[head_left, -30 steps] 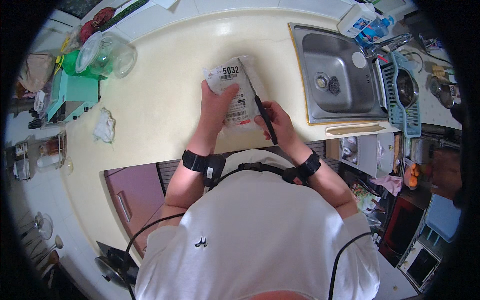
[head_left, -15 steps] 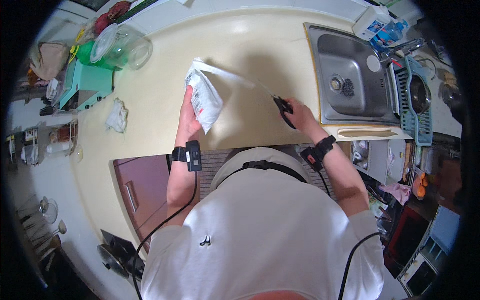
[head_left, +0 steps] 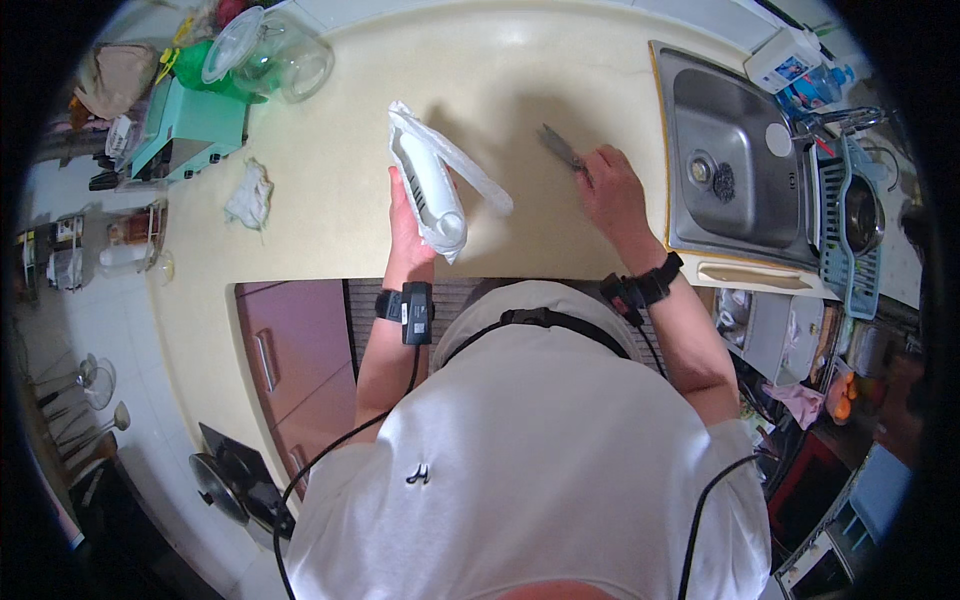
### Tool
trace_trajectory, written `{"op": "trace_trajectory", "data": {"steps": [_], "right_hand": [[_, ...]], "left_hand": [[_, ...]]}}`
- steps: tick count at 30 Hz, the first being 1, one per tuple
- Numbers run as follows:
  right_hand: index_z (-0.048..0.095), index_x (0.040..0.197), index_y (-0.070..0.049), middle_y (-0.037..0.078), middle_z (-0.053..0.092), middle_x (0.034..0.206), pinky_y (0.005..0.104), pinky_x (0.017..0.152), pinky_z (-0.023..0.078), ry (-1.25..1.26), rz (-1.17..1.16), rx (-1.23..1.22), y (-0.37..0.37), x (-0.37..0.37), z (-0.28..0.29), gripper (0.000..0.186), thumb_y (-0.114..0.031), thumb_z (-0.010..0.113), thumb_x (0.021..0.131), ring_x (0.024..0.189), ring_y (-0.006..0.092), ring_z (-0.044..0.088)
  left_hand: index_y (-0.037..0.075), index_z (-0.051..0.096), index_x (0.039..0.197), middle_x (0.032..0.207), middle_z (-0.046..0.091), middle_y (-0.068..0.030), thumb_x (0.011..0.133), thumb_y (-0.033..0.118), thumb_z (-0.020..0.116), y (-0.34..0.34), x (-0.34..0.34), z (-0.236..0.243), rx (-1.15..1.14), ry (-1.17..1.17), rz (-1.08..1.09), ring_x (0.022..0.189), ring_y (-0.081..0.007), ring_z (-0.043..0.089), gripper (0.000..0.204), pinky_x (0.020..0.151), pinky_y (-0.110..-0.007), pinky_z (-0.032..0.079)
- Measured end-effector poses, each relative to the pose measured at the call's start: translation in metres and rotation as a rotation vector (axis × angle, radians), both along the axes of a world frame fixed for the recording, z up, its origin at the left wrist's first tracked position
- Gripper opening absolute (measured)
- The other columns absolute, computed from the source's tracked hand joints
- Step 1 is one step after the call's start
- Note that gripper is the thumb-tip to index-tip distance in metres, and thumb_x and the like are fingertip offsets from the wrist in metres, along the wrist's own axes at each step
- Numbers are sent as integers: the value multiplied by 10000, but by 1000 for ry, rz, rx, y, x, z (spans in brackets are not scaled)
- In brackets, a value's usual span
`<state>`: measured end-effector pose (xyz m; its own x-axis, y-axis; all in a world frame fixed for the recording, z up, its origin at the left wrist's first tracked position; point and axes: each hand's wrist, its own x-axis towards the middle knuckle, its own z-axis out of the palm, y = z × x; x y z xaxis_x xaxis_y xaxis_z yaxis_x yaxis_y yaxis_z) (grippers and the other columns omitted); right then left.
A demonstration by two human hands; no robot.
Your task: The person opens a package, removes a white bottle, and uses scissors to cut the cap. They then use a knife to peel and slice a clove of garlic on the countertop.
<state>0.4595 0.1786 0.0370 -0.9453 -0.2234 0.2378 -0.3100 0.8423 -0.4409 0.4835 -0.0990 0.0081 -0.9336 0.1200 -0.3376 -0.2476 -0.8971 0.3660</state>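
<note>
My left hand (head_left: pixel 404 232) is closed around a white plastic mailing bag (head_left: pixel 452 235), held over the beige counter with its long side cut open. Inside the gap shows something smooth and white (head_left: pixel 425 178) with dark marks along it; I cannot make out its kind. A cut strip of the bag (head_left: pixel 470 172) slants off to the right, still joined near the far end. My right hand (head_left: pixel 612 197) grips scissors (head_left: pixel 560 147), blades toward the far left, apart from the bag. The handles are mostly hidden by the fingers.
A steel sink (head_left: pixel 735 130) is set in the counter at right, with a blue dish rack (head_left: pixel 850 235) beyond it. On the left lie a crumpled white cloth (head_left: pixel 250 195), a teal box-shaped appliance (head_left: pixel 200 125) and a clear jar (head_left: pixel 300 65).
The bag has turned so its cut opening faces up, showing the white thing inside. The strip has swung down toward me. My right hand has turned, bringing the scissors slightly farther away.
</note>
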Motion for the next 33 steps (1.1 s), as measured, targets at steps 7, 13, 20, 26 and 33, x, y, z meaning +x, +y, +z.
{"op": "trace_trajectory", "data": {"steps": [7,13,20,26,33], "right_hand": [[608,970,-44,152,644,925,385,701,521,-152,452,-444,-75,21,79,184,3,559,799,828,336,639],[554,1099,-12,203,636,1016,461,752,503,-287,255,-300,-82,12,50,335,-66,610,774,916,405,618],[442,1241,25,272,606,1102,444,860,485,-541,214,-511,-82,9,-8,516,-219,642,832,1025,410,595],[498,1224,-8,151,640,1091,364,814,505,-879,109,-1024,-94,-10,-77,458,-255,621,859,963,252,629],[544,1200,-85,57,636,1079,345,708,531,-1330,99,-1250,-69,-25,-80,414,-235,667,835,902,176,626]], "left_hand": [[83,420,1360,1297,527,-96,982,586,236,34,-10,25,-432,-48,9,1177,-243,517,656,991,-403,431],[61,416,1340,1300,510,-104,1010,503,205,49,-4,39,-579,79,129,1172,-252,514,590,987,-398,424],[34,487,1254,1206,564,-119,1001,478,233,53,-12,-11,-679,-16,109,1068,-236,576,570,866,-374,491],[-9,494,1145,1072,592,-136,999,344,289,36,-42,-44,-810,-52,-8,934,-231,602,434,743,-369,523],[-35,471,1087,975,579,-155,980,262,410,14,-76,-72,-1286,-192,117,855,-212,550,321,767,-367,468]]}}
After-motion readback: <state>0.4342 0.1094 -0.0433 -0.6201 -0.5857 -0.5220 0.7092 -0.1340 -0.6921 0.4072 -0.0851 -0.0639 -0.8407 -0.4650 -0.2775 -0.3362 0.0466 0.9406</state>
